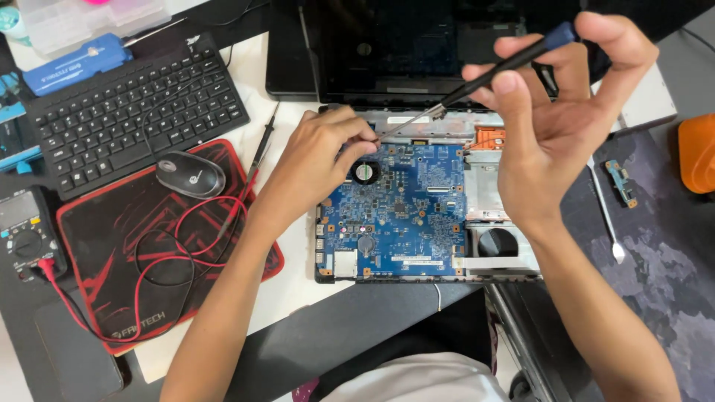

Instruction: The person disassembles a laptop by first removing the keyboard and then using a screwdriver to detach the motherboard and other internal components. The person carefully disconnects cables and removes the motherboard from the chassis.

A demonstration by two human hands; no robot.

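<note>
Multimeter [26, 234]: it is placed at the far left edge of the table [287, 294], and its red lead [160, 257] is laid in loops over the red and black mouse pad [104, 283].

Keyboard [134, 112]: a black one is seen above the pad, with a grey mouse [190, 173] just beside its lower edge.

Left hand [316, 160]: the fingers are pinched together at the top left corner of the blue circuit board [395, 212], where the screwdriver tip arrives. The grip is closed, but whether a small screw is held in it cannot be told, because the fingertips hide that spot.

Laptop base [495, 249]: it is opened, the cover is already taken off and the blue circuit board is exposed inside it. The board is not yet lifted out of the base.

Screwdriver [488, 74]: it is held slanted, with the blue handle end high on the right and the metal tip low, touching or almost touching the upper edge of the board.

Right hand [555, 119]: the handle is gripped between the thumb and the fingers, above the open base.

Metal pry tool [605, 216]: it is laid on the dark mat [655, 260] right of the base, near a small separate board piece [620, 182].

Progress: the disassembly is judged partly done; the work at the board's fastening appears in hand.
</note>
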